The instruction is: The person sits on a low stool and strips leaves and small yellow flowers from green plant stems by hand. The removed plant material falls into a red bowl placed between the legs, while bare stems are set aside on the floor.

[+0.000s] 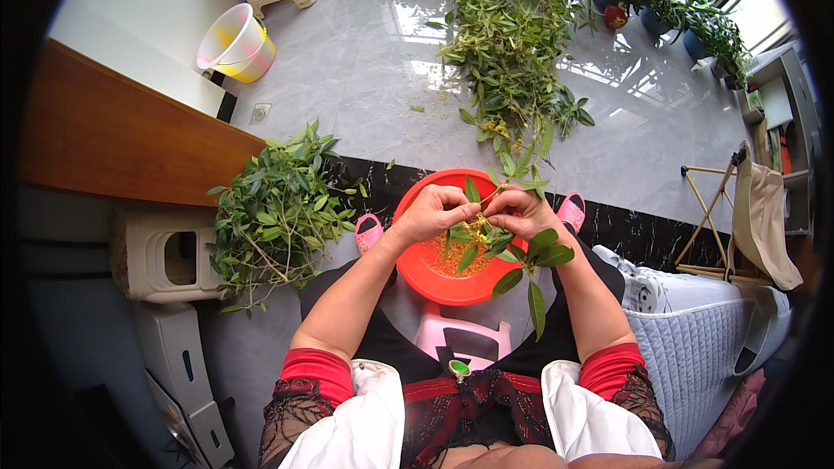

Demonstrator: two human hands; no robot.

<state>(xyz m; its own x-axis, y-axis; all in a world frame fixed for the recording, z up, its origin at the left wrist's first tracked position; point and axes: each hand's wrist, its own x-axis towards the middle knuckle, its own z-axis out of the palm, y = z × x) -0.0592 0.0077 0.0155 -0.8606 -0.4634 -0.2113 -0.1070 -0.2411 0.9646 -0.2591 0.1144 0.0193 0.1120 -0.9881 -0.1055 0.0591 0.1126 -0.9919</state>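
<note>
A leafy branch with small yellow flowers (479,233) is held up over a round red plastic basin (449,294). My right hand (526,212) grips its stem, and dark green leaves (541,253) hang below that wrist. On the left, my left hand (431,213) pinches at the same branch beside the blossoms; its fingertips are close to the right ones, and what exactly lies between them is partly hidden. Loose orange-yellow petals (459,264) cover the basin's bottom. The basin is between my knees, just beyond a pink plastic stool (433,332).
A large heap of cut branches (511,52) lies ahead on the grey tile floor (365,71). Another leafy pile (273,221) rests at left, against a beige plastic stool (150,254). A bucket (238,45) stands far left, a folding chair (756,221) at right, potted plants (658,13) by the window.
</note>
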